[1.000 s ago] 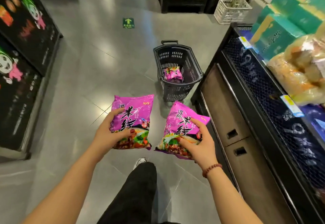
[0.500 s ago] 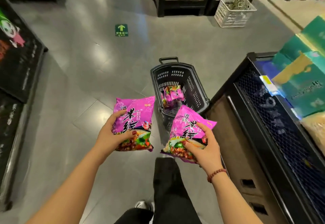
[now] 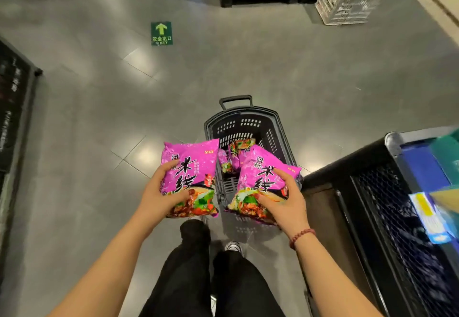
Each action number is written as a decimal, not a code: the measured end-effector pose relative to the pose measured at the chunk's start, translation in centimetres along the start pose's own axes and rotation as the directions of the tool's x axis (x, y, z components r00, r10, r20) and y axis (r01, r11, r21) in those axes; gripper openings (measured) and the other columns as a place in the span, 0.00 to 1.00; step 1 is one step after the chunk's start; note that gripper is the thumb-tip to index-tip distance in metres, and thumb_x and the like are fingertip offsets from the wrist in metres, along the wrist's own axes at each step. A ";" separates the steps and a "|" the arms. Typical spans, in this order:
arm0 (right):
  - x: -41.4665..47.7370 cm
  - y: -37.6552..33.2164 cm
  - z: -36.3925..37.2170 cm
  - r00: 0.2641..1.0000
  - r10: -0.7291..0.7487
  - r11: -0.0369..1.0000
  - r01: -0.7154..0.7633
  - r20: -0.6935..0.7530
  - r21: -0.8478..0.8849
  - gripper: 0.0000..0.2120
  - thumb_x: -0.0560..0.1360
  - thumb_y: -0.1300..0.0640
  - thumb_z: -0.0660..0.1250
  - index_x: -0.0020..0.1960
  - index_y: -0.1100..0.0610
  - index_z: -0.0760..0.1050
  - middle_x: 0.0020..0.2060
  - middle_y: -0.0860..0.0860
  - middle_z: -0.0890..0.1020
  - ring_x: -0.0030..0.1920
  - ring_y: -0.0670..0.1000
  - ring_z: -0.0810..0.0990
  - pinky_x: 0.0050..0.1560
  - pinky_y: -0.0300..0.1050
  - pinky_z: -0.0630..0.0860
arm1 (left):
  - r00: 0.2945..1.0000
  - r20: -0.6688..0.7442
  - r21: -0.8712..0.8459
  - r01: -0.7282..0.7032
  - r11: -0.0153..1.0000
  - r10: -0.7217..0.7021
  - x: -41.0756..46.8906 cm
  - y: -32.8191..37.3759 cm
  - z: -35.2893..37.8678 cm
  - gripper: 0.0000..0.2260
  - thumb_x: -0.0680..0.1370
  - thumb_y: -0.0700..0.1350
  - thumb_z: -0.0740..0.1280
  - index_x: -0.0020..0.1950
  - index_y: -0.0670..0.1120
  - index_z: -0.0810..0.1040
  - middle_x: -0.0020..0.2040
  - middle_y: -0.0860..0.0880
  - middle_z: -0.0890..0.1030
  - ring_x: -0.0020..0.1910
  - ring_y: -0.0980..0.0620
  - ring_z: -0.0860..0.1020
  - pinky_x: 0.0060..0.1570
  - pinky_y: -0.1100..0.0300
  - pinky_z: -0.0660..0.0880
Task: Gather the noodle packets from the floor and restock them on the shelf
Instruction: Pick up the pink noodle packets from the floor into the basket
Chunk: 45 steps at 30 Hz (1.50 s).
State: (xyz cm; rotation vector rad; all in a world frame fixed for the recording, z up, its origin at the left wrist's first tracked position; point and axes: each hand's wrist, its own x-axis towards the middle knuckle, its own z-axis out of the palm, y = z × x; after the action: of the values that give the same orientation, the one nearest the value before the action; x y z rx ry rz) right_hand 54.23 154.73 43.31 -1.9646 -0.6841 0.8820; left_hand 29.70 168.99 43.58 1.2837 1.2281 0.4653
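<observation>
Head view: two noodle packets (image 3: pixel 191 165) (image 3: pixel 265 167), one basket (image 3: pixel 248 114), left hand (image 3: pixel 159 200), right hand (image 3: pixel 285 204).

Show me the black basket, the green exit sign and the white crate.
black basket (image 3: pixel 238 130), head view, far inner wall.
green exit sign (image 3: pixel 161 33), head view, its middle.
white crate (image 3: pixel 346 11), head view, side wall.

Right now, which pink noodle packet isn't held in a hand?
The loose packet in the black shopping basket; the left hand grips the left packet, the right hand grips the right packet.

Glossy plastic noodle packets (image 3: pixel 190 167), perforated, seemingly plastic basket (image 3: pixel 273 127), polished floor (image 3: pixel 298 68)
</observation>
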 end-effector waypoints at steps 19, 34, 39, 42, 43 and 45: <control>22.4 13.1 6.6 0.973 0.196 0.961 -0.166 0.120 -0.220 0.32 0.67 0.60 0.78 0.66 0.44 0.71 0.63 0.46 0.75 0.65 0.49 0.69 0.61 0.39 0.65 | 0.974 0.089 0.038 0.207 0.978 -0.210 22.7 -8.9 5.9 0.30 0.72 0.34 0.74 0.62 0.63 0.69 0.59 0.57 0.75 0.52 0.61 0.80 0.42 0.67 0.78; 32.7 36.4 18.5 0.836 0.272 0.818 0.060 0.476 -0.573 0.33 0.67 0.56 0.76 0.69 0.48 0.68 0.59 0.54 0.78 0.61 0.59 0.72 0.61 0.46 0.64 | 0.987 -0.004 -0.056 0.160 0.986 -0.160 26.0 -22.1 9.7 0.32 0.68 0.36 0.74 0.67 0.55 0.69 0.56 0.64 0.80 0.54 0.53 0.82 0.45 0.56 0.82; 34.4 41.8 22.1 0.853 0.318 0.827 -0.037 0.413 -0.561 0.33 0.67 0.63 0.74 0.68 0.47 0.70 0.57 0.58 0.74 0.59 0.61 0.73 0.63 0.53 0.71 | 0.993 -0.004 -0.068 0.119 0.991 -0.119 26.3 -23.4 9.6 0.32 0.68 0.35 0.76 0.62 0.66 0.74 0.60 0.60 0.79 0.56 0.52 0.82 0.46 0.58 0.82; 35.2 43.0 22.7 0.807 0.392 0.866 -0.162 0.442 -0.473 0.33 0.70 0.66 0.70 0.68 0.42 0.69 0.59 0.50 0.70 0.60 0.56 0.74 0.63 0.40 0.72 | 0.993 -0.012 -0.082 0.115 0.990 -0.116 26.3 -23.4 9.7 0.32 0.67 0.35 0.71 0.62 0.65 0.75 0.61 0.58 0.79 0.56 0.51 0.82 0.47 0.57 0.82; 35.1 42.7 22.7 0.788 0.412 0.859 -0.170 0.457 -0.482 0.30 0.72 0.65 0.69 0.69 0.45 0.69 0.61 0.48 0.69 0.61 0.54 0.73 0.63 0.36 0.71 | 0.993 -0.020 -0.080 0.112 0.990 -0.114 26.2 -23.2 9.8 0.32 0.67 0.35 0.71 0.63 0.64 0.74 0.61 0.58 0.79 0.56 0.51 0.82 0.47 0.57 0.82; 34.7 41.6 22.4 0.792 0.434 0.834 -0.171 0.430 -0.525 0.26 0.73 0.64 0.69 0.70 0.53 0.70 0.69 0.55 0.66 0.65 0.57 0.72 0.66 0.39 0.68 | 0.993 -0.036 -0.073 0.109 0.991 -0.112 26.0 -22.6 10.3 0.31 0.66 0.35 0.72 0.66 0.57 0.72 0.60 0.61 0.79 0.55 0.54 0.82 0.48 0.58 0.81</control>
State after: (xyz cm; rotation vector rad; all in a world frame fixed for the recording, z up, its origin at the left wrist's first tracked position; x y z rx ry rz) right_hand 62.81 170.66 -12.48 -2.3122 -0.9718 1.6452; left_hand 40.10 179.14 10.66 1.1450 1.2980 0.4521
